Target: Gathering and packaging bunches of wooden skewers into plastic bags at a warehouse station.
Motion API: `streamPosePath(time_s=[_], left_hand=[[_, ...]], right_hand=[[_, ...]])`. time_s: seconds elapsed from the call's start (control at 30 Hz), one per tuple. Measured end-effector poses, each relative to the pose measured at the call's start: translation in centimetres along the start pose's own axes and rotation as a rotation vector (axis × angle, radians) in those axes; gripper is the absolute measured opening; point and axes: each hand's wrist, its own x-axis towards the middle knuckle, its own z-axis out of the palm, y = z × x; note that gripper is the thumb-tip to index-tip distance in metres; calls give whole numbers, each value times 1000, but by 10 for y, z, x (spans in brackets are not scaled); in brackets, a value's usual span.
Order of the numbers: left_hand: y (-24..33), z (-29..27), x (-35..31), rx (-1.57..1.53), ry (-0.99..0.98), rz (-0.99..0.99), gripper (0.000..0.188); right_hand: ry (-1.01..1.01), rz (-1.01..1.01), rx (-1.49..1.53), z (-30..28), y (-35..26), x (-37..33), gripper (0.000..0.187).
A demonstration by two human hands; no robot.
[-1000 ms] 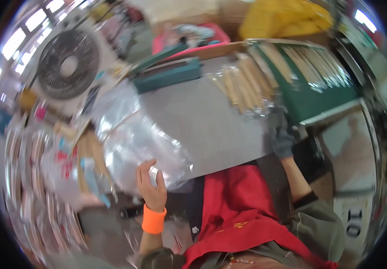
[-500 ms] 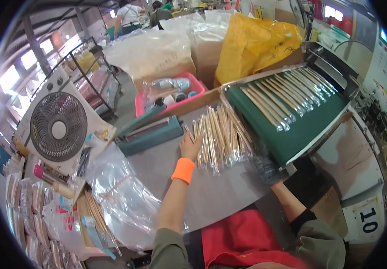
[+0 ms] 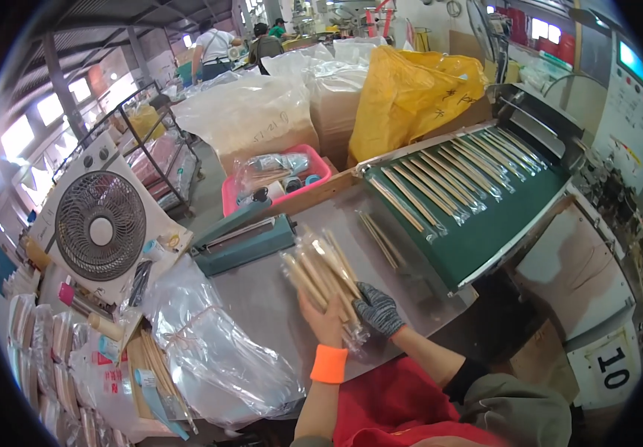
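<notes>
One bundle of film-wrapped wooden sticks point(image 3: 320, 274), and it's right at the centre of the frame, tilted toward the upper left, sticks too blurred to count! Two hands clamp it: the bare left hand point(image 3: 325, 322), one orange wristband point(image 3: 329, 363) below it, curls its fingers around the left side; the right hand point(image 3: 379, 308), in one grey knit glove, has its fingers together, clamped on the right side.

Just beside, right of centre, a few more sticks point(image 3: 381, 238) lie on the grey tabletop point(image 3: 254, 287), number unclear. Roughly a dozen wrapped sticks point(image 3: 429, 181) sit in a slanting row across one green belt point(image 3: 470, 246), upper right.

Over left of centre, one teal bag sealer point(image 3: 247, 243); below it, one pile of clear plastic bags point(image 3: 217, 350). One pink basket point(image 3: 229, 195) stands above the sealer, and one yellow sack point(image 3: 403, 97) fills the upper middle. One grey-bladed fan point(image 3: 101, 229) faces in at left, and three people point(image 3: 213, 51) are far off at the upper left.
</notes>
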Motion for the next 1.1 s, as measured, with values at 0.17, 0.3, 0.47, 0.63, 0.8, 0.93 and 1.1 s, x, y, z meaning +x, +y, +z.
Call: streamPosePath(time_s=[0.17, 0.3, 0.47, 0.63, 0.8, 0.93, 1.1], left_hand=[[-4, -84, -7, 231, 58, 56, 71], [10, -89, -15, 296, 55, 104, 59], [0, -93, -18, 287, 52, 124, 53], [-1, -101, -19, 301, 71, 115, 53], [1, -93, -13, 304, 61, 135, 51], [0, -95, -13, 312, 63, 133, 51], [0, -99, -15, 308, 69, 138, 48]], right_hand=[[-244, 103, 35, -18, -38, 26, 54], [59, -127, -503, -8, 2, 65, 53], [-232, -302, -230, 28, 4, 34, 43], [95, -198, -250, 49, -23, -16, 37], [205, -270, -268, 47, -10, -13, 34], [198, -364, -260, 45, -10, -14, 32], [161, -344, -249, 45, -13, -17, 33]])
